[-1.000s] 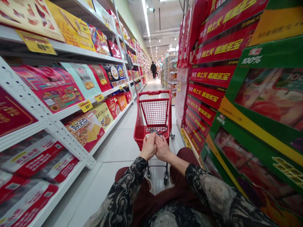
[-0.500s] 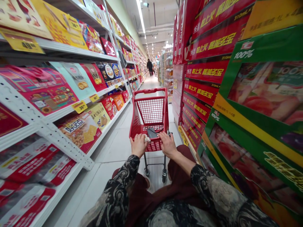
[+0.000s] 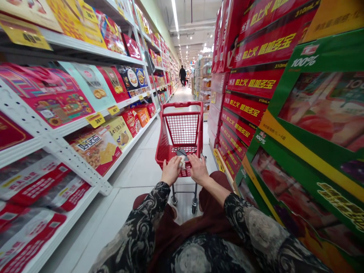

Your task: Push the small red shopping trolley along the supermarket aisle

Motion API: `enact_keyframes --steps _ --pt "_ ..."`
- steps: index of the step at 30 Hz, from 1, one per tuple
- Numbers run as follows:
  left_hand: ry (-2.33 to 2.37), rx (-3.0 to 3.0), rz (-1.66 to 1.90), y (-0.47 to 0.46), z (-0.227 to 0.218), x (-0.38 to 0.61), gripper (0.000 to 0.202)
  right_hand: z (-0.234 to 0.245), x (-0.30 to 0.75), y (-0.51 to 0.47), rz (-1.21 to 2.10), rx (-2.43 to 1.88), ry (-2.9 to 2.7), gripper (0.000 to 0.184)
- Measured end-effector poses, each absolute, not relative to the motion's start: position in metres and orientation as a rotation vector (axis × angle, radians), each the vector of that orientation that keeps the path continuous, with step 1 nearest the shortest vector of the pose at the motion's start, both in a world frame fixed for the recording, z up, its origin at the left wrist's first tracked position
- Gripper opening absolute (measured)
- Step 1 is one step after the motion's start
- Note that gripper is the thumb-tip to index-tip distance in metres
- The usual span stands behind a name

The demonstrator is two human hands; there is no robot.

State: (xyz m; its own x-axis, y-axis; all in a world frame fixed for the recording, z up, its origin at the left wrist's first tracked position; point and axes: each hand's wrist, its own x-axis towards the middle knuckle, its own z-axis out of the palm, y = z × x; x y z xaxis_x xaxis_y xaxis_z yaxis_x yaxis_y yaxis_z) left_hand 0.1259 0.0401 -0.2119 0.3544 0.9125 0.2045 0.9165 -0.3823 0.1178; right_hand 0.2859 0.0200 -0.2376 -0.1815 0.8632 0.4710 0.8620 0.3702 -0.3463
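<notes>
Halfway down a supermarket aisle, we look over a small red shopping cart point(image 3: 182, 129) held out ahead of us. Our left hand point(image 3: 171, 171) curls over the cart's handle point(image 3: 182, 173), and our right hand point(image 3: 198, 169) curls loosely over it too. Neither hand looks wide open. A white wad point(image 3: 182, 163), perhaps tissue, sits at the left hand's fingertips; we cannot tell whether those fingers grip it. Compared with half a second ago, the hands have drawn closer together, and the wad now lies almost midway between them rather than against the left thumb side. A dark flat object point(image 3: 181, 152) lies in the cart just beyond the wad, and the cart now sits a little higher in our view. Patterned black sleeves point(image 3: 145, 227) run down to our wrists above maroon trousers point(image 3: 213, 201). White shelves point(image 3: 42, 132) of snack boxes point(image 3: 96, 153) stand on the left, stacked red cartons point(image 3: 244, 110) and green juice cartons point(image 3: 321, 110) on the right, and a distant shopper point(image 3: 182, 75) walks far ahead.
</notes>
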Motion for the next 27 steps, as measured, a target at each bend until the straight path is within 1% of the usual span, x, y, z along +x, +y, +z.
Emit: enact_keyframes --steps 4,7,14,16,23,27 --pt "-1.913 -2.403 -0.357 0.044 -0.211 0.091 0.047 -0.244 0.293 0.023 0.033 -1.463 -2.071 0.065" --pt "-1.986 -2.337 -0.354 0.044 -0.211 0.083 0.049 -0.250 0.294 0.026 0.051 -1.436 -2.031 0.066" --pt "-1.669 -2.592 -0.436 0.032 -0.214 0.146 0.046 -0.254 0.291 0.029 0.036 -1.426 -1.982 0.064" --pt "-1.619 -2.626 -0.446 0.031 -0.214 0.151 0.046 -0.253 0.292 0.029 0.036 -1.439 -1.987 0.064" --pt "-1.849 -2.387 -0.451 0.043 -0.216 0.091 0.045 -0.251 0.294 0.028 0.034 -1.446 -2.019 0.067" --pt "-1.883 -2.359 -0.457 0.042 -0.217 0.090 0.046 -0.252 0.291 0.028 0.024 -1.449 -1.992 0.068"
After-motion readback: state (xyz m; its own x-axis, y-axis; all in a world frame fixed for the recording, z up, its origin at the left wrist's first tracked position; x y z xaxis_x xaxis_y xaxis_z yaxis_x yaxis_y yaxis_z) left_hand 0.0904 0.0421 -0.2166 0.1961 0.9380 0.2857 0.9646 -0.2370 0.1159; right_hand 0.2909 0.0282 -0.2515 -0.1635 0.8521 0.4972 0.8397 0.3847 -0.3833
